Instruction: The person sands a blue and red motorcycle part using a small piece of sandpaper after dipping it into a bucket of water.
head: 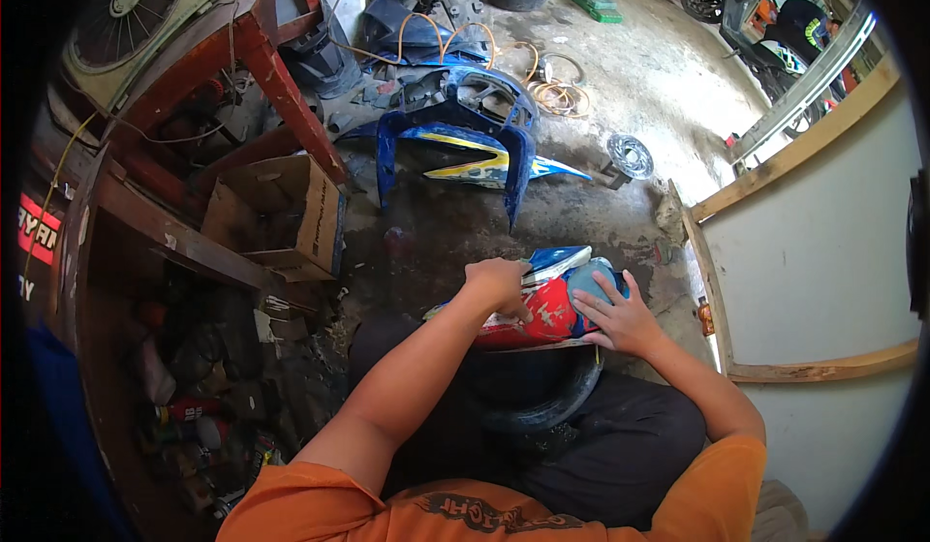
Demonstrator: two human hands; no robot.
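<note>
A red, white and blue plastic motorcycle fairing panel [545, 314] with scuffed, patchy paint lies across the top of a dark round tub [541, 397] between my knees. My left hand [500, 288] grips the panel's upper edge, with a finger reaching down over the red surface. At the panel's right end, my right hand [617, 312] presses a round grey-blue pad [590, 285] flat against it, fingers spread over the pad. The kind of pad is not plain. The palm side of both hands is hidden.
Blue motorcycle body panels [508, 128] lie on the floor ahead, beside a coiled orange hose [559, 99] and a metal disc [630, 155]. An open cardboard box [320, 215] and red wooden bench [290, 99] stand left. A wood-framed board [806, 251] stands right. Another person [799, 22] bends beyond.
</note>
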